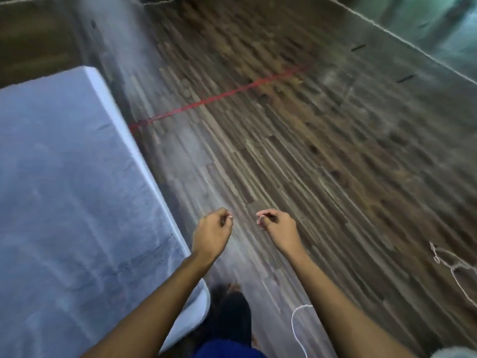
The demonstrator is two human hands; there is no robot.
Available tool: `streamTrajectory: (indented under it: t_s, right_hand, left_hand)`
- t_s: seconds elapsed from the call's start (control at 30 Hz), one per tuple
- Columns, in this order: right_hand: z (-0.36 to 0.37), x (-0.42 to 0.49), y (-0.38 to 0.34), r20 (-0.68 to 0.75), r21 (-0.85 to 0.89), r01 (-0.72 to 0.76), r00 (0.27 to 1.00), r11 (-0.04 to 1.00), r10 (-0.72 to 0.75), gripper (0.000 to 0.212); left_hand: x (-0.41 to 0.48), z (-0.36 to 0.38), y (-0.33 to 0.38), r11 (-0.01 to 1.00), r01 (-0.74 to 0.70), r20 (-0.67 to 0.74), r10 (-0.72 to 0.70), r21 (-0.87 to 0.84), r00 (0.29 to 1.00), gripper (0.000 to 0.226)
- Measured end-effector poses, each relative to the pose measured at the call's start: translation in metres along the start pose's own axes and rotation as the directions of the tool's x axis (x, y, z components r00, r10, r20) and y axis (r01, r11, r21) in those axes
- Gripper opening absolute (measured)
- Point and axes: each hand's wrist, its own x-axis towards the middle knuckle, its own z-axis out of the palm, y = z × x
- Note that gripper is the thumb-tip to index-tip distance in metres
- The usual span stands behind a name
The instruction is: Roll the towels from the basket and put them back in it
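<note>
Both my arms reach forward over the wooden floor. My left hand (212, 228) hangs with its fingers loosely curled and holds nothing. My right hand (277, 226) is a hand's width to its right, fingers also loosely curled, nothing in it. No towel and no basket shows in this blurred view.
A bed with a pale grey-blue sheet (64, 189) fills the left side, its edge just left of my left arm. A red tape line (219, 96) crosses the wooden floor (335, 151) ahead. A white cord (296, 324) lies near my legs, another white cord (451, 267) at the right.
</note>
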Motion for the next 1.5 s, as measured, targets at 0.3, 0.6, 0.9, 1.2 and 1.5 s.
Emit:
streamTrajectory:
  t_s: [0.3,0.6,0.9,1.2,1.5]
  right_hand:
    - [0.086,0.092,-0.053,0.532,-0.259,0.25,0.843,0.933,-0.078,0.021]
    - [0.151,0.133,-0.093,0.914,-0.294,0.63,0.404,0.719,0.019,0.018]
    - [0.228,0.193,-0.143,0.987,0.133,0.979,-0.145,0.152,0.069,0.022]
    - [0.295,0.227,-0.163,0.827,0.548,0.733,-0.547,-0.402,0.131,0.05]
    - [0.303,0.242,-0.167,0.764,0.645,0.747,-0.637,-0.161,0.106,0.016]
  left_hand:
    - [0.023,-0.002,-0.082,0.854,0.436,-0.403,-0.518,-0.282,0.754,0.016]
    - [-0.01,0.05,-0.085,0.61,0.744,-0.526,-0.742,-0.274,0.415,0.031]
    - [0.02,0.075,-0.072,0.482,0.789,-0.661,-0.738,-0.381,0.132,0.034]
    - [0.03,0.091,-0.048,0.372,0.764,-0.675,-0.73,-0.526,-0.109,0.012]
    - [0.059,0.079,-0.044,0.223,0.839,-0.596,-0.79,-0.497,-0.143,0.033]
